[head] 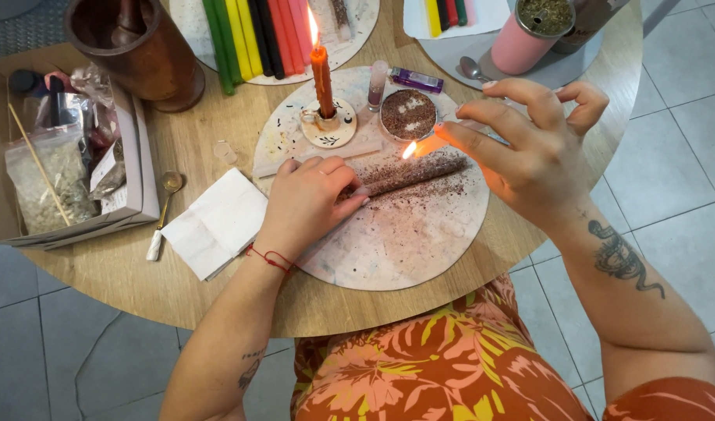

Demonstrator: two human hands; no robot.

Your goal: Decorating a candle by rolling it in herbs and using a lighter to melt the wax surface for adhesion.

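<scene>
Lit orange candle (322, 78) and round dish (408, 114) just beyond the hands.
</scene>
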